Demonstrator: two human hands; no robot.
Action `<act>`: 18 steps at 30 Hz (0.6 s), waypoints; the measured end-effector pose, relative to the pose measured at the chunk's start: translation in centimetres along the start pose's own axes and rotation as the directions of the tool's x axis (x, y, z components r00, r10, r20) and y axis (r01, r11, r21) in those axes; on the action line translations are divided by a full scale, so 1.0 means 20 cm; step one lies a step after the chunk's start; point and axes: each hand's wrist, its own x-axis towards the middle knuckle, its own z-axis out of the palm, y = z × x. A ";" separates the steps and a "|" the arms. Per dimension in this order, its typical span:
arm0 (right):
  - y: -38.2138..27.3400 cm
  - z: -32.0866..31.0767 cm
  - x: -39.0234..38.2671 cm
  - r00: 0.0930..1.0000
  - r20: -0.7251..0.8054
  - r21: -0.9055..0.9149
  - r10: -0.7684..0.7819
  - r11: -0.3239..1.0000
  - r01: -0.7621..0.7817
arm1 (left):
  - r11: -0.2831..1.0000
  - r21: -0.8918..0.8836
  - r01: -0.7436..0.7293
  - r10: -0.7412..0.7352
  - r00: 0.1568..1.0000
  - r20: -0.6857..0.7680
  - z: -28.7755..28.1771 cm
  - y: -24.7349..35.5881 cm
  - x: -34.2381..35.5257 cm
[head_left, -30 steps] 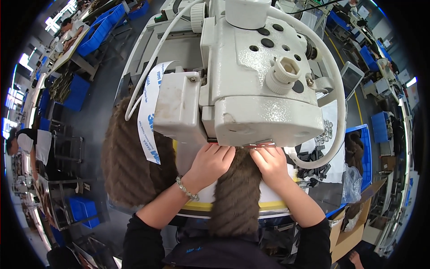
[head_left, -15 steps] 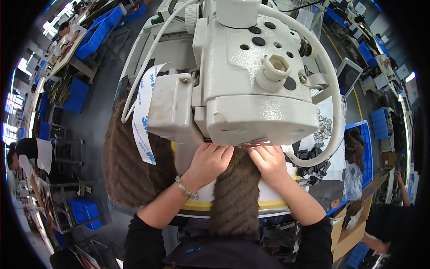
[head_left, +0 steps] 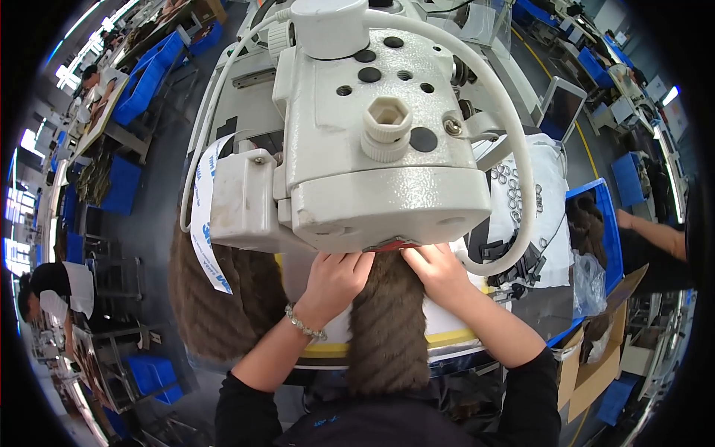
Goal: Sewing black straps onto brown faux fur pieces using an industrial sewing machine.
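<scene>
A strip of brown ribbed fur [head_left: 387, 335] runs from beneath the white head of a sewing machine [head_left: 391, 201] toward my body and hangs over the table's front edge. My left hand [head_left: 337, 283], with a beaded bracelet at the wrist, is closed on the strip's left edge. On the opposite edge, my right hand [head_left: 438, 274] grips the fur with bent fingers. The machine head hides the fingertips of both hands and the needle area. Left of my left forearm lies a larger brown fur piece [head_left: 223, 320], partly under a printed white paper strip [head_left: 202, 223].
Metal rings [head_left: 512, 195] and black plastic buckles [head_left: 514, 261] lie on a white sheet at the right. Beyond them are a blue bin [head_left: 617, 249] holding fur, a clear plastic bag [head_left: 588, 287] and an open cardboard box [head_left: 605, 369]. Another person's arm [head_left: 659, 235] extends nearby.
My view has shifted, so the machine head appears farther left and lower. Both hands stay on the fur strip near the machine. The other person's arm at the right now appears higher.
</scene>
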 end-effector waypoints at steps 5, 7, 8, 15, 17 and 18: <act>0.02 0.05 -0.06 0.999 0.028 -0.011 0.017 1.000 -0.017 | 1.000 -0.021 0.017 -0.017 1.000 -0.002 0.01 0.01 0.00; 0.02 0.06 -0.07 1.000 0.028 -0.022 0.008 1.000 -0.007 | 0.999 0.046 -0.018 0.020 0.999 -0.040 0.01 0.00 0.00; 0.01 0.07 -0.08 1.000 0.014 -0.017 0.007 1.000 -0.007 | 0.999 0.046 -0.019 0.021 0.999 -0.042 0.01 0.00 0.00; 0.03 0.12 -0.10 0.996 -0.080 0.066 0.039 0.997 -0.033 | 0.998 0.058 -0.019 0.020 1.000 -0.013 -0.01 0.00 0.00; 0.02 0.15 -0.12 0.994 -0.110 0.023 0.007 1.000 -0.005 | 0.997 0.068 -0.027 0.028 1.000 -0.008 -0.01 0.00 0.00; 0.01 0.18 -0.15 0.978 -0.097 0.216 0.186 0.963 -0.161 | 0.998 0.065 -0.020 0.020 1.000 0.003 -0.01 0.00 0.00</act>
